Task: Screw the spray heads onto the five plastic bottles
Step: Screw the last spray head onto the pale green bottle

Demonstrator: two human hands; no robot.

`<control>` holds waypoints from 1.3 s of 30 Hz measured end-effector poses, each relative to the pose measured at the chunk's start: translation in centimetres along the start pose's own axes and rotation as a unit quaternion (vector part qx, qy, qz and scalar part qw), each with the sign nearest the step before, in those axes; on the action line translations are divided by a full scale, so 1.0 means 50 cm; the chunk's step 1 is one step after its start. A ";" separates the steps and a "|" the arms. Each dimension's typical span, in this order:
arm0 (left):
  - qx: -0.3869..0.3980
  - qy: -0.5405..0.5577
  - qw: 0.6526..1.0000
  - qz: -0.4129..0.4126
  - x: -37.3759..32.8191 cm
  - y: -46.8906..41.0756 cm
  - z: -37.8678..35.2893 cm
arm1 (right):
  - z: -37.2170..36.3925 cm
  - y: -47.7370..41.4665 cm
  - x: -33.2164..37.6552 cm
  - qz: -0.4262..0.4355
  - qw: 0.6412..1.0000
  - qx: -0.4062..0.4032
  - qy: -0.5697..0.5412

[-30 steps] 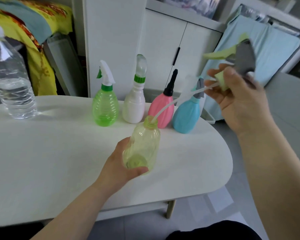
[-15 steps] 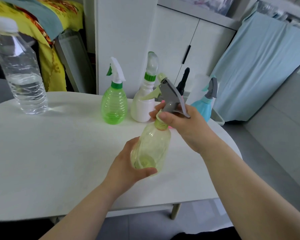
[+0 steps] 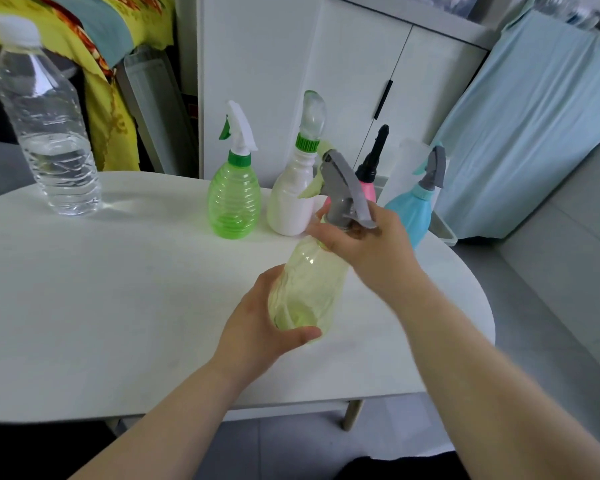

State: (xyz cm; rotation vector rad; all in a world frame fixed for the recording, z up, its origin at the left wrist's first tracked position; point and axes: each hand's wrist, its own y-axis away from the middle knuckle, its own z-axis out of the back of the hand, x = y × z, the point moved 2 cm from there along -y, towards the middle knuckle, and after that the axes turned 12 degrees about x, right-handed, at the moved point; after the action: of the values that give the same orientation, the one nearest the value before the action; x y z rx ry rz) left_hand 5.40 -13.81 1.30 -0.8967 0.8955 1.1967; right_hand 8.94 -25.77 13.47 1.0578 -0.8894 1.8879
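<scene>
My left hand [image 3: 257, 334] grips the lower body of a pale yellow-green bottle [image 3: 307, 289], held tilted above the white table [image 3: 118, 306]. My right hand [image 3: 368, 244] is closed around the collar of a grey spray head [image 3: 343, 188] that sits on the bottle's neck. Behind stand four bottles with heads on them: a green bottle [image 3: 234, 202], a white bottle [image 3: 290, 199], a pink bottle [image 3: 369, 188] partly hidden by the grey head, and a blue bottle [image 3: 411, 209].
A large clear water bottle [image 3: 49, 133] stands at the table's back left. White cabinets [image 3: 361, 81] rise behind the table, with a light blue cloth [image 3: 534, 133] hanging at the right. The table's rounded edge falls off to grey floor on the right.
My right hand brought the grey spray head down from the upper right, fed its tube into the yellow-green bottle and seated it on the neck. Since half a second ago the grip has hardly shifted.
</scene>
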 end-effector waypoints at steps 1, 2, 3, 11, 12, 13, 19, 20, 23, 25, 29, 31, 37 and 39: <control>-0.003 -0.002 1.000 0.000 -0.001 0.000 -0.001 | -0.012 0.006 -0.008 0.007 0.999 -0.047 -0.002; -0.003 -0.005 1.000 0.001 -0.002 0.000 -0.002 | -0.023 0.011 -0.016 0.010 0.997 -0.075 0.001; -0.002 -0.006 1.000 0.002 -0.003 0.000 -0.002 | -0.031 0.015 -0.019 0.010 0.997 -0.083 0.005; 0.005 -0.005 1.000 0.014 -0.004 -0.001 0.001 | 0.004 0.040 -0.015 0.026 0.997 0.070 -0.006; 0.002 -0.007 1.000 0.013 -0.004 -0.002 0.001 | 0.008 0.040 -0.016 0.030 0.998 0.061 0.004; -0.001 -0.009 1.000 0.013 -0.004 -0.002 0.000 | 0.008 0.038 -0.017 0.033 0.998 0.051 0.011; -0.025 -0.028 0.999 0.005 -0.003 0.000 -0.008 | -0.009 0.026 -0.035 0.054 0.997 -0.058 -0.007; -0.031 -0.033 0.999 0.001 -0.004 0.000 -0.009 | -0.012 0.024 -0.036 0.053 0.996 -0.065 -0.003; -0.025 -0.027 0.999 0.001 -0.004 0.000 -0.006 | -0.012 0.015 -0.031 0.041 0.998 -0.049 0.009; 0.007 0.007 1.000 -0.007 -0.005 0.002 0.003 | -0.004 0.017 -0.030 0.032 0.999 -0.021 -0.014; 0.078 0.038 0.996 -0.031 -0.038 -0.012 0.024 | 0.006 0.029 -0.033 0.028 0.994 0.046 -0.096; 0.070 0.037 0.996 -0.031 -0.052 -0.024 0.024 | 0.003 0.029 -0.034 0.023 0.995 0.041 -0.093; -0.105 -0.014 0.994 -0.013 -0.075 -0.008 -0.031 | 0.004 0.032 -0.034 0.033 0.997 -0.055 0.038; -0.120 -0.041 0.992 -0.014 -0.085 -0.005 -0.039 | 0.011 0.031 -0.028 0.034 0.995 -0.053 0.079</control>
State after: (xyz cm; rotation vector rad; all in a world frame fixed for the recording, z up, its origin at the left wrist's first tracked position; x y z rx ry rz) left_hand 4.86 -17.22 4.49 -1.0411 0.6782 1.3261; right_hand 8.28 -27.30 12.14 0.8106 -0.9327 1.9276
